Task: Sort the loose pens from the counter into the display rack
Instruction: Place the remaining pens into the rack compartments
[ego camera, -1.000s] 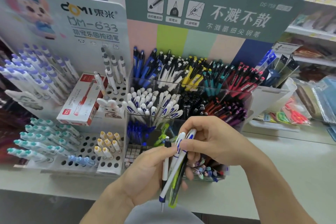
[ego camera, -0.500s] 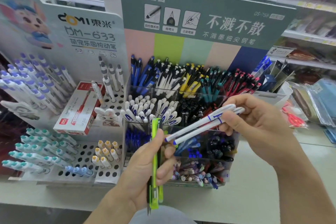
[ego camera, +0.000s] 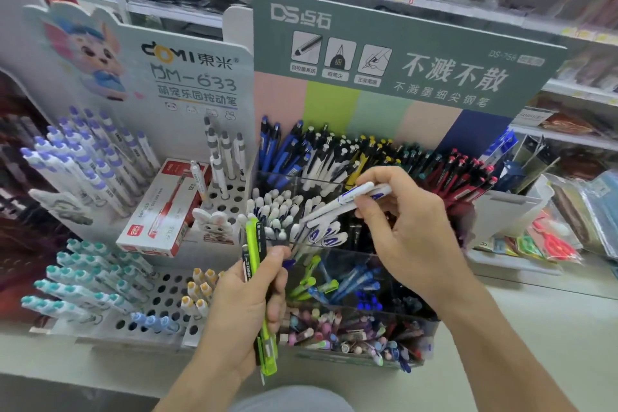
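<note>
Over the rack [ego camera: 334, 182], white pens [ego camera: 347, 200].

The tiered clear plastic display rack [ego camera: 334, 249] has glossy, see-through walls that catch pale reflections. The lime-green translucent plastic pen [ego camera: 257, 281] looks smooth and shiny, and the black plastic pen [ego camera: 261, 246] beside it is duller, with white print. The two white-and-blue plastic pens [ego camera: 347, 201] have a smooth satin sheen. The grey-green printed cardboard header sign [ego camera: 418, 53] is matt. The white perforated plastic pen stand [ego camera: 164, 298] looks smooth and slightly glossy. The red-and-white cardboard pen box [ego camera: 160, 211] has a faint gloss. The pale surface [ego camera: 535, 344] is smooth and matt.
</note>
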The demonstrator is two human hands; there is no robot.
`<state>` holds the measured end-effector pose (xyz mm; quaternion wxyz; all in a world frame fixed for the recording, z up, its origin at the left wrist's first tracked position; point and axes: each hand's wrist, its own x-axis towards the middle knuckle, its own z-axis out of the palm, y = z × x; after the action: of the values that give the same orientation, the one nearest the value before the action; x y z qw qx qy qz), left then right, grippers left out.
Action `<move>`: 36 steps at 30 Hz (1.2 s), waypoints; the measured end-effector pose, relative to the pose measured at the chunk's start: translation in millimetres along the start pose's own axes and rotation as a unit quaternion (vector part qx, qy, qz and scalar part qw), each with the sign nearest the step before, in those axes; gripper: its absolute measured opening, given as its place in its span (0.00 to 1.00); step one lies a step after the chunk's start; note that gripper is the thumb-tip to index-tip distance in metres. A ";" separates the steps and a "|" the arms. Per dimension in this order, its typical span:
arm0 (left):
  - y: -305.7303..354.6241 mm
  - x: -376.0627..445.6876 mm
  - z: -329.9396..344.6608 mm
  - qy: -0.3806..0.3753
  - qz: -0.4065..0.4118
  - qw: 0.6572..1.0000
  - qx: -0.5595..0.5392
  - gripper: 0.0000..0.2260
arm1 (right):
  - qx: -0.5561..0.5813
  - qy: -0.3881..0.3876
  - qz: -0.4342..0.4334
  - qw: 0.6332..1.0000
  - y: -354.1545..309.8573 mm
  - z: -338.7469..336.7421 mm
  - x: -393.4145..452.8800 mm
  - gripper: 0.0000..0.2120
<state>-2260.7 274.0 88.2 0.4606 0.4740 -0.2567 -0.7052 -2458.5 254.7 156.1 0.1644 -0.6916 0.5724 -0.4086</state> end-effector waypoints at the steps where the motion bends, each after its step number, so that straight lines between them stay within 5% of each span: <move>1: 0.2 -0.5 0.1 0.000 -0.006 1.000 0.009 0.20 | -0.031 -0.021 -0.019 0.999 2.1 9.4 4.4 0.05; 7: 6.3 -0.4 1.5 -0.017 -0.025 0.999 0.011 0.17 | -0.180 -0.084 -0.081 0.977 19.6 55.0 15.3 0.12; 11: 11.0 1.7 -4.5 -0.016 -0.031 0.999 0.001 0.14 | -0.171 -0.037 -0.100 0.980 24.5 52.1 2.6 0.25; 22: 15.6 0.6 -6.2 -0.066 -0.047 0.996 -0.029 0.09 | -0.129 0.138 -0.148 0.971 40.7 75.8 1.1 0.10; 33: 16.0 -3.3 -9.4 -0.077 -0.040 0.995 -0.047 0.08 | -0.207 0.106 -0.151 0.961 35.9 84.2 4.8 0.13; 36: 15.2 -6.7 -12.4 -0.130 -0.069 0.985 -0.085 0.15 | -0.212 0.106 -0.134 0.962 35.3 83.1 7.6 0.12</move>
<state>-2242.4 274.2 98.1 0.4120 0.3537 -0.2205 -0.8102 -2419.0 217.4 83.6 -0.1040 -0.7335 0.5623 -0.3674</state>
